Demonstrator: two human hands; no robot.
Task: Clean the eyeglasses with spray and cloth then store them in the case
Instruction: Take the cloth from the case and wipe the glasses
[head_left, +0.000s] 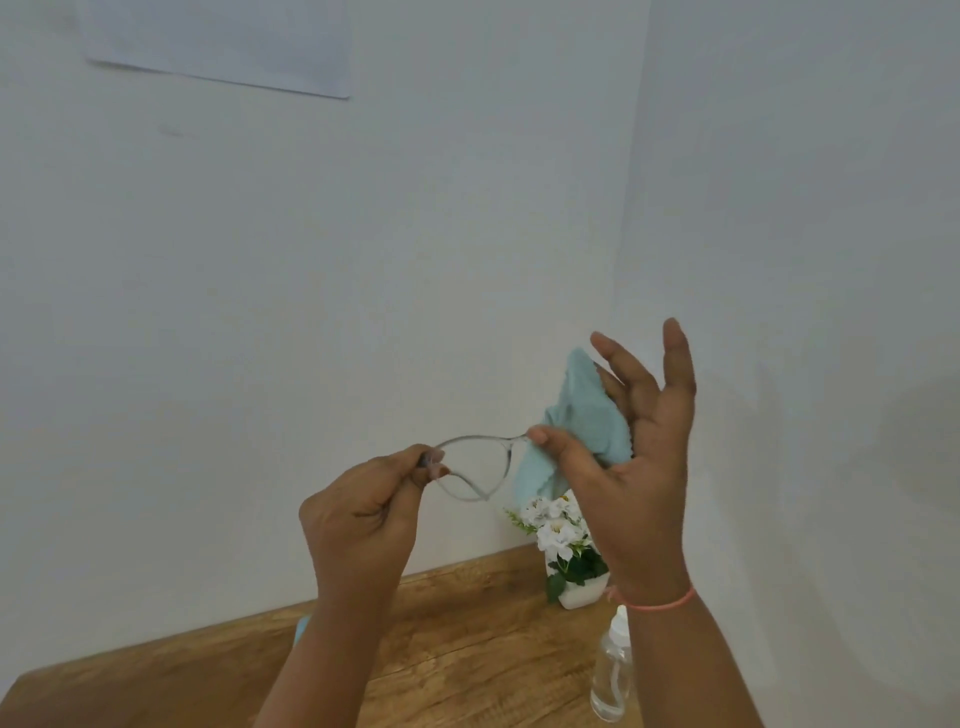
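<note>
Above the grained wooden table, my right hand stands upright, fingers spread straight, thumb pinning the soft pale-blue cloth against one end of the frame. My left hand, fingers curled, pinches the other end. The clear plastic eyeglasses hang in the air between them, long axis left to right, rising slightly rightward.

Soft even light, perhaps slightly blurred

Left hand pinches one end of clear-framed eyeglasses above brown wooden counter. Right hand thumb pins light-blue cloth at the frame's other end, other fingers straight. Clear plastic spray bottle stands near white flowerpot.
</note>
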